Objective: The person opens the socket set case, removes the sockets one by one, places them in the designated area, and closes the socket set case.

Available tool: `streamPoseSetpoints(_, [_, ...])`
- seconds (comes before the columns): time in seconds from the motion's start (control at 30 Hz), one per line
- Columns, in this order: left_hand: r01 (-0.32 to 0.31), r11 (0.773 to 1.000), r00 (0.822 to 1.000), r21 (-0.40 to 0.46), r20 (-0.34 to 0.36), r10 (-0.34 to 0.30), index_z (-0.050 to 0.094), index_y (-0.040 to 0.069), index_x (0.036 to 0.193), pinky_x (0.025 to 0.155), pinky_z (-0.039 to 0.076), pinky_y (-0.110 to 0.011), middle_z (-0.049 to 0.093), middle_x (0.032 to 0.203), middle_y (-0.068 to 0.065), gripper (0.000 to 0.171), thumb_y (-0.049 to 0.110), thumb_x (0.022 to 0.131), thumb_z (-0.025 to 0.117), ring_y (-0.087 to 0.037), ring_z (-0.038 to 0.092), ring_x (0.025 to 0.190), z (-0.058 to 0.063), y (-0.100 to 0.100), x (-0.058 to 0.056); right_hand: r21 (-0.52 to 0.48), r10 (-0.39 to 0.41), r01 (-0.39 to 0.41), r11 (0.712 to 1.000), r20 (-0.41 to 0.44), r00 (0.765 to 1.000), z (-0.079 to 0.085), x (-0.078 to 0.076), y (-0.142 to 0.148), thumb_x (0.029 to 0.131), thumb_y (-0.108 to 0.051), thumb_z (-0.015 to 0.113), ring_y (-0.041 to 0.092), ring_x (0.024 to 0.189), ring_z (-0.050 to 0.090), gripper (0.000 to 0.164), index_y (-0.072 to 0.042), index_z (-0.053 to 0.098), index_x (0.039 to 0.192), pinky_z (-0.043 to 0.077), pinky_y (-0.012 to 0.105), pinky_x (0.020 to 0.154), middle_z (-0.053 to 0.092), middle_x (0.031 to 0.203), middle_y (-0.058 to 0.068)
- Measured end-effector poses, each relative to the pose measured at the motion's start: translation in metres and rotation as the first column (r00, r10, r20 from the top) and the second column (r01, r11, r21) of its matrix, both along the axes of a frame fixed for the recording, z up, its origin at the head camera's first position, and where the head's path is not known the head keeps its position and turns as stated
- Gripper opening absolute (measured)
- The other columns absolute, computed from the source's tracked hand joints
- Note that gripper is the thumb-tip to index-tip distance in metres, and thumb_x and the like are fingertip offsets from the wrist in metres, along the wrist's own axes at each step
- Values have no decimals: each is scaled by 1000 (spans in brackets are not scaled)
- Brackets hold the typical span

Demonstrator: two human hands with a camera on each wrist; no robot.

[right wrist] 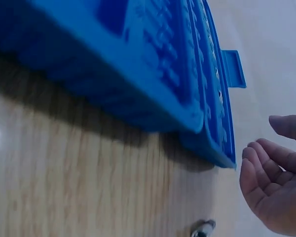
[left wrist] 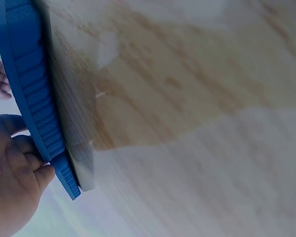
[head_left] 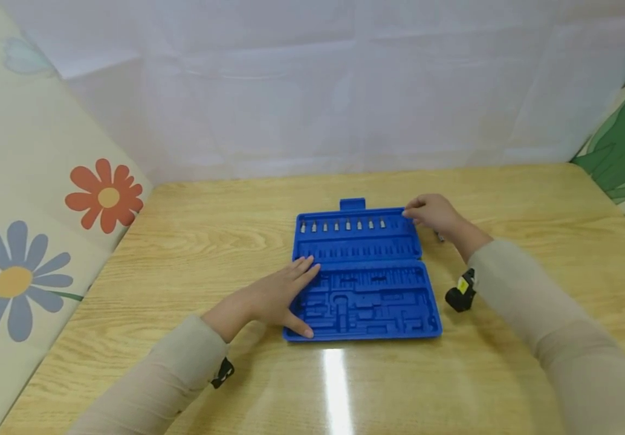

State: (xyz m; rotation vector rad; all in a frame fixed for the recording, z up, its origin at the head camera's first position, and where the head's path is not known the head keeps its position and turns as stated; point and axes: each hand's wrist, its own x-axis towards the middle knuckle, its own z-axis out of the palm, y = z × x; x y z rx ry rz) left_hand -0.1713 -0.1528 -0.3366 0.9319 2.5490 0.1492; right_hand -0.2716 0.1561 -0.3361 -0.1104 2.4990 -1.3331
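A blue plastic tool case [head_left: 367, 264] lies unfolded on the table, with moulded slots in both halves. Several small metal bits [head_left: 347, 225] stand in a row along its far half. My left hand [head_left: 277, 296] rests on the case's left side, fingers spread and thumb near the front corner; in the left wrist view its fingers lie at the case's edge. At the far right corner is my right hand [head_left: 434, 214]. In the right wrist view, the thumb and bent fingers [right wrist: 266, 170] stand apart, with nothing visible between them. Beneath that hand a small metal piece [right wrist: 203, 228] lies on the table.
The case's latch tab [head_left: 353, 204] sticks out at its far edge. A wooden table [head_left: 220, 229] spreads around the case. Behind it hangs a white sheet [head_left: 269, 109], and floral panels [head_left: 24, 241] stand at the sides. Each wrist carries a black camera [head_left: 461, 292].
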Motion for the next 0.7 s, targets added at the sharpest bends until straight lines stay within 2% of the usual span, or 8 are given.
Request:
streamPoseSetpoints(0.27, [-5, 1000, 1000, -17, -5, 5, 6, 7, 139, 102, 12, -39, -2, 143, -12, 110, 67, 61, 56, -25, -3, 129, -3, 0, 0, 56, 60, -62, 996, 38, 997, -5, -11, -25, 86, -11, 52, 30, 101, 48, 37, 8, 46, 117, 43, 36, 81, 50, 113, 22])
streamPoseSetpoints(0.4, [-4, 1000, 1000, -21, -7, 3, 6, 7, 139, 102, 12, -39, -2, 143, -12, 111, 68, 61, 56, -25, -3, 129, -3, -1, 0, 98, 57, -59, 993, 17, 998, -9, -17, -34, 84, -9, 54, 30, 98, 49, 34, 9, 50, 112, 44, 36, 79, 52, 109, 21])
streamPoseSetpoints(0.5, [-6, 1000, 1000, -17, -6, 6, 6, 8, 139, 102, 12, -39, -2, 143, -11, 111, 68, 61, 56, -25, -3, 129, -3, 0, 0, 170, 46, -44, 984, -11, 999, -11, -20, -39, 81, -9, 56, 29, 96, 50, 31, 9, 55, 106, 43, 38, 79, 54, 106, 21])
streamPoseSetpoints(0.7, [-7, 1000, 1000, -15, -4, 7, 6, 8, 139, 102, 12, -39, -2, 143, -11, 110, 68, 61, 56, -25, -3, 129, -3, -1, 0, 269, 69, -57, 962, -36, 997, -8, -19, -50, 79, -9, 57, 31, 95, 51, 29, 10, 57, 102, 42, 40, 80, 56, 104, 22])
